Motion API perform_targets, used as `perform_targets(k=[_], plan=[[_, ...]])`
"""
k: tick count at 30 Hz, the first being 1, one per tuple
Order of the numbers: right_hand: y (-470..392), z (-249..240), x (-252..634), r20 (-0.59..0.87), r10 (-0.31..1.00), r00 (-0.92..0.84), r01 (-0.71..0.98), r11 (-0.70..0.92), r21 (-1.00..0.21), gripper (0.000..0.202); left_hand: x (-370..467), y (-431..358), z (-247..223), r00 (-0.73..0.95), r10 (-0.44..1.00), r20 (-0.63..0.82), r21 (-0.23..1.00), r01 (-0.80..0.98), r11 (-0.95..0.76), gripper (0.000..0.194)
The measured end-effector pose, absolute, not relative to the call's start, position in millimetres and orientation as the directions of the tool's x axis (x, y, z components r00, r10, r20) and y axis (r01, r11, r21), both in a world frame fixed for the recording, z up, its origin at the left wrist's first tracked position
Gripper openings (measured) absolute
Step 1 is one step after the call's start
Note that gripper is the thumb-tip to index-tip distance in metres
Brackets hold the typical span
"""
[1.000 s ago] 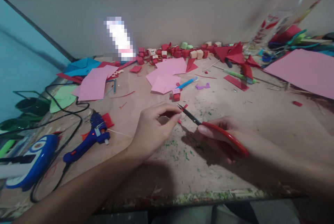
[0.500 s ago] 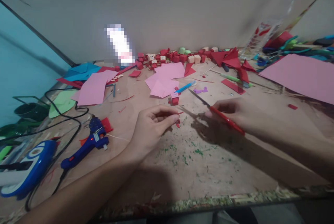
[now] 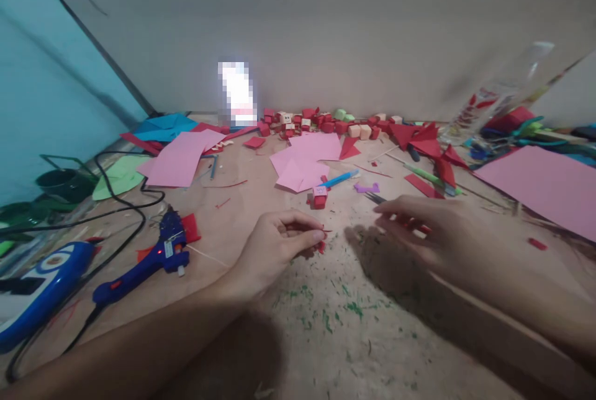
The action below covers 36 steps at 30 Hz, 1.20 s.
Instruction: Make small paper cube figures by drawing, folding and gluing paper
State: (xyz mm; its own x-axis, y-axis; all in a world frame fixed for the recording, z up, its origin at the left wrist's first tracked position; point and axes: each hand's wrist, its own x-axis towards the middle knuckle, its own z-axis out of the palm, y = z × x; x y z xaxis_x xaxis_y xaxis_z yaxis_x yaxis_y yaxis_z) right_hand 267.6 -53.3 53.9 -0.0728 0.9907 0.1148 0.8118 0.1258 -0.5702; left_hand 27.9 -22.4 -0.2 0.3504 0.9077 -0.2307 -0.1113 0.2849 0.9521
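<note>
My left hand [image 3: 284, 241] hovers above the table's middle, closed in a pinch on a small red paper piece [image 3: 321, 246]. A thin strip of it sticks out past the fingertips. To its right, my right hand [image 3: 419, 226] is closed round red-handled scissors [image 3: 374, 197]. Their dark tips point to the upper left, while the hand hides most of the handle. Just beyond my left hand stands a small red block figure with a pink face [image 3: 320, 197]. A blue pen [image 3: 341, 178] lies behind it, with a purple piece [image 3: 367, 188] to the right.
On the left are a blue glue gun [image 3: 165, 251] with a black cord and a blue-and-white case [image 3: 46, 288]. Pink paper [image 3: 310, 161] and several small red blocks [image 3: 326, 120] lie toward the wall. A bright phone [image 3: 238, 92] leans there; a plastic bottle [image 3: 503, 92] is tilted at the right.
My right hand has turned the scissors, so the tips now show apart and the handle is mostly hidden. My left hand keeps its pinch. The view has shifted slightly.
</note>
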Motion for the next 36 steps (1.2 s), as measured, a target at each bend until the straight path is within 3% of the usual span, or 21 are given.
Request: perform_targets(k=[4, 6, 14, 18, 26, 36], plan=[[-53, 37, 220, 0.058, 0.989, -0.136, 0.544, 0.124, -0.83, 0.014, 29, -20, -3, 0.348, 0.915, -0.204, 0.954, -0.138, 0.265, 0.008], [-51, 26, 210, 0.012, 0.992, -0.124, 0.478, 0.071, -0.876, 0.014, 28, -19, -8, 0.368, 0.907, -0.203, 0.948, -0.158, 0.276, 0.008], [-42, 7, 224, 0.111, 0.964, -0.24, 0.478, 0.217, -0.851, 0.009, 28, -17, -7, 0.279, 0.933, -0.226, 0.969, -0.03, 0.244, 0.007], [-42, 6, 224, 0.094, 0.966, -0.241, 0.471, 0.201, -0.859, 0.002, 27, -18, -4, 0.303, 0.936, -0.178, 0.984, 0.03, 0.177, 0.009], [-39, 7, 230, 0.099, 0.914, -0.394, 0.47, 0.293, -0.832, 0.01, 27, -26, -8, 0.334, 0.935, -0.12, 0.992, 0.071, 0.102, 0.011], [-35, 7, 233, 0.042, 0.896, -0.442, 0.44, 0.258, -0.86, 0.014, 27, -28, -9, 0.351, 0.933, -0.077, 0.994, 0.095, 0.047, 0.01]])
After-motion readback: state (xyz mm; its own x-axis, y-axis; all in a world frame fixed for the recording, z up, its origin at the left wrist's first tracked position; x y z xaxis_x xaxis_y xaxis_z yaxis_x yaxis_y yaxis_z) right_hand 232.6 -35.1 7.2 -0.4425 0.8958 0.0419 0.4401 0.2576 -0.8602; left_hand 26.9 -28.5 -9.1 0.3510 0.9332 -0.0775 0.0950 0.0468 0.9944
